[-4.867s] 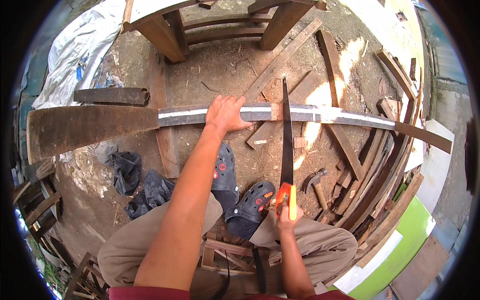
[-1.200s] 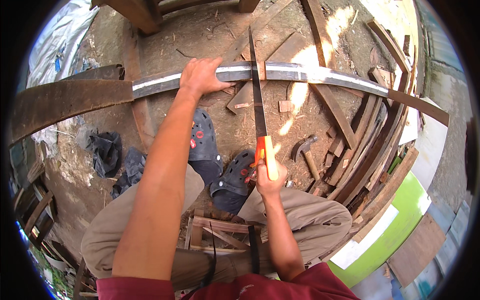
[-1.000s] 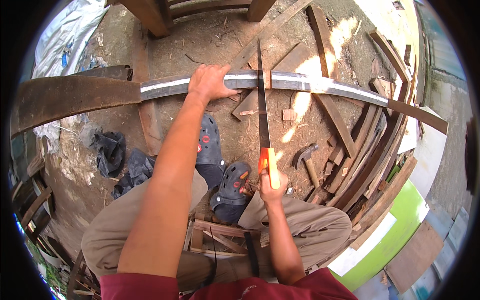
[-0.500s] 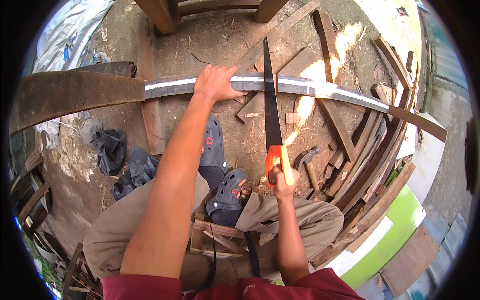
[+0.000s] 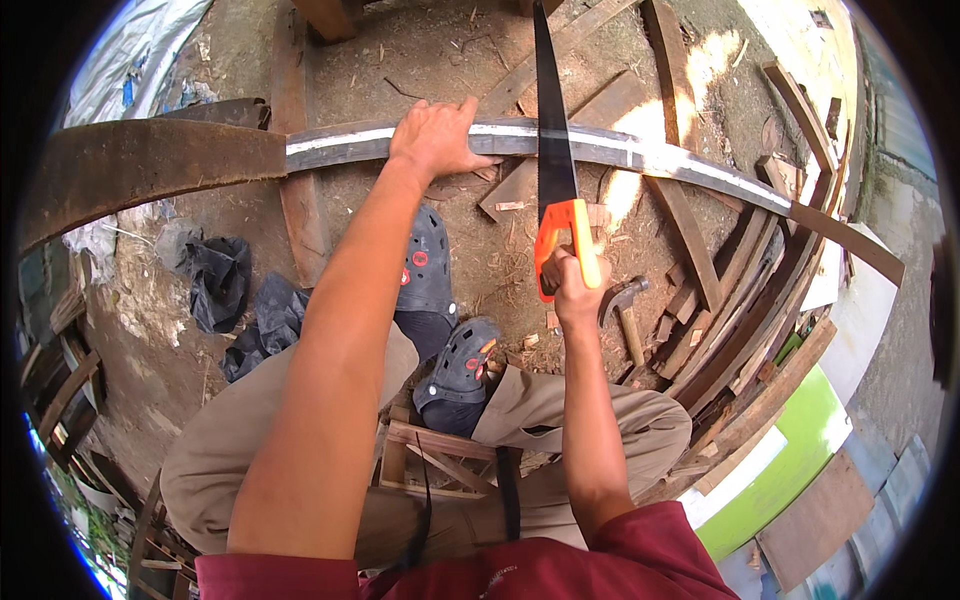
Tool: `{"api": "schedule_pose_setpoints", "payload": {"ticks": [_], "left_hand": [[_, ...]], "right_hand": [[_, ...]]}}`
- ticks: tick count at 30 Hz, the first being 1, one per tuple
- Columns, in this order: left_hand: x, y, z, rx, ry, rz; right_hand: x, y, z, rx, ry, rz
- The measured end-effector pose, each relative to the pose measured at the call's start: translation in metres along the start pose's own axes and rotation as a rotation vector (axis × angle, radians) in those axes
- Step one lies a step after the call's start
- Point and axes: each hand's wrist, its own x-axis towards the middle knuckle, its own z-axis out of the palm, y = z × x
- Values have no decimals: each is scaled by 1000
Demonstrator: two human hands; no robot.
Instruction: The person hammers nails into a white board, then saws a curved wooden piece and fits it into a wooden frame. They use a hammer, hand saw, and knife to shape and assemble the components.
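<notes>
Farther forward in the head view than half a second ago, the orange-handled black handsaw (image 5: 556,150) crosses the curved brown wooden plank (image 5: 505,138), spanning left to right. The right hand's (image 5: 575,280) grip encircles the handsaw; the left hand's (image 5: 432,142) pinches the plank nearby, probably steadying it.

The floor (image 5: 355,75) under us is brown, blotched pale at nine o'clock; sunlight (image 5: 705,65) falls bright between one and two, a bluish wall (image 5: 890,115) stands at two, a wooden furniture leg (image 5: 325,15) at eleven.
</notes>
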Motion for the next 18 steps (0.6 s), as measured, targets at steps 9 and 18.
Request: {"api": "schedule_pose_setpoints", "payload": {"ticks": [9,18], "left_hand": [[-3,-6,8,15,24,12],[-4,-9,4,-24,21,-38]], "right_hand": [[-87,17,-38,-31,-46,-35],[-127,38,-59,30,-41,-38]]}}
